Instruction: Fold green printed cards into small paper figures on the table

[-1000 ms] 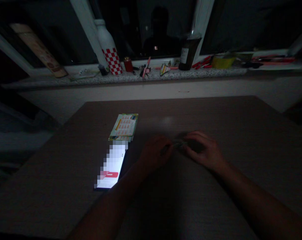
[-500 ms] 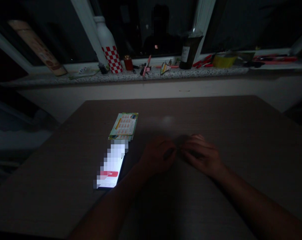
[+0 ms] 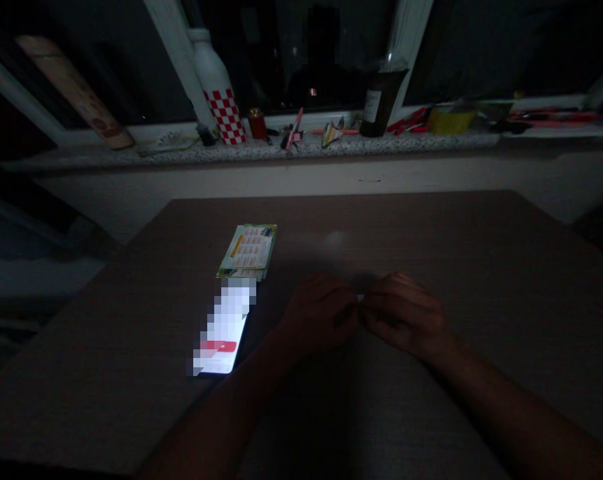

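- I am curling my left hand (image 3: 318, 313) and my right hand (image 3: 404, 313) low over the table (image 3: 456, 227), just below the middle of the frame, with their fingertips meeting.
- Both are pinching a small pale thing (image 3: 360, 298) between them; it is too dark to tell what it is.
- A phone (image 3: 224, 330) is glowing left of my left hand, with a printed leaflet (image 3: 248, 250) touching its far end.
- A checked bottle (image 3: 218, 93) is standing on the sill (image 3: 131, 160), at the upper left.

Pale scrap (image 3: 360, 298), perhaps paper, pinched between left hand (image 3: 317, 315) and right hand (image 3: 405, 315).
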Available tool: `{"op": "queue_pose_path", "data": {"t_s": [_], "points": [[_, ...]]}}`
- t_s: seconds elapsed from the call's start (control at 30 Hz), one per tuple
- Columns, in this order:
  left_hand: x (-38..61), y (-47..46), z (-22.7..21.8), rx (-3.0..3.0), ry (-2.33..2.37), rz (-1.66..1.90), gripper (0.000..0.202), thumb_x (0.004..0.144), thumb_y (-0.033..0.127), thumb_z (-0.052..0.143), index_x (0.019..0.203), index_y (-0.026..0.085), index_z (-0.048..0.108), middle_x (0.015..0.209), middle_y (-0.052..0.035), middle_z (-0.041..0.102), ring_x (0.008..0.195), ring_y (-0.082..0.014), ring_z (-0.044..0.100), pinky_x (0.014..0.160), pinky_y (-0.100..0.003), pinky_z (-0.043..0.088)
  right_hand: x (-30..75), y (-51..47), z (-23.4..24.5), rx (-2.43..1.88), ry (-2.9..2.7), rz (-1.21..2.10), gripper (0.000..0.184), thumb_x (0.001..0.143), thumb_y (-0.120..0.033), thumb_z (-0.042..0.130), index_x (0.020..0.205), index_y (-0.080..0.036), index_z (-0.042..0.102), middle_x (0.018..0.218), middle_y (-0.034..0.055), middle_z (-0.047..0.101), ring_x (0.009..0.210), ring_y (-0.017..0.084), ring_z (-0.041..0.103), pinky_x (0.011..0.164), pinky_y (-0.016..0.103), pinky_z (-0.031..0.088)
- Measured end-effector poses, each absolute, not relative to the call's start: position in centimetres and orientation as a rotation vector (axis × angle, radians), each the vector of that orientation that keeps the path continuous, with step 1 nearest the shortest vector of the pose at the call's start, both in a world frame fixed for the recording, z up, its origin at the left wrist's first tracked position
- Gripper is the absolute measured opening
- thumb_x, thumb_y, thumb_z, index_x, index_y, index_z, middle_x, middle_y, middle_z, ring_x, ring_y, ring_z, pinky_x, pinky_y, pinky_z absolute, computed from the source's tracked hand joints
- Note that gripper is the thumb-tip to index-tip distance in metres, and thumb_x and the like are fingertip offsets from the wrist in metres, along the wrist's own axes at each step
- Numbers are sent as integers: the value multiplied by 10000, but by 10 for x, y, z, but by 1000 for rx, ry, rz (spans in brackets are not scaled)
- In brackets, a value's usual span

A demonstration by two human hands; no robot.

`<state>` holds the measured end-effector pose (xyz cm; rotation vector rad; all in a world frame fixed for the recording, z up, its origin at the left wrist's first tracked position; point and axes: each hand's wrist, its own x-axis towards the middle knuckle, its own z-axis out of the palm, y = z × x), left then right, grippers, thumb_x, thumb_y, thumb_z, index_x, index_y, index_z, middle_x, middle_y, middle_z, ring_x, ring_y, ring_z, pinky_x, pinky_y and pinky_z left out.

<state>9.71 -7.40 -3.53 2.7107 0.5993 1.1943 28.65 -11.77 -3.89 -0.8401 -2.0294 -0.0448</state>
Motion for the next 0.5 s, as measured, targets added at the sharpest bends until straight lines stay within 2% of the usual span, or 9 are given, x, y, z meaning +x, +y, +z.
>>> {"op": "queue_pose_path", "data": {"t_s": [0.17,0.5], "points": [[98,-74,-37,2708,597,1234,46,777,207,560,757,182,593,783,-23,652,741,-150,582,702,-306,455,285,-120,-41,-796,-2030,-40,171,753,-131,674,902,-189,614,806,47,640,709,157,610,641,306,528],[100,-72,-38,2646,583,1212,21,743,181,577,739,189,596,769,-4,664,750,-145,586,743,-319,429,281,-121,-32,-740,-1999,-114,94,754,-129,633,814,-193,601,704,24,625,601,141,595,564,295,522]]}}
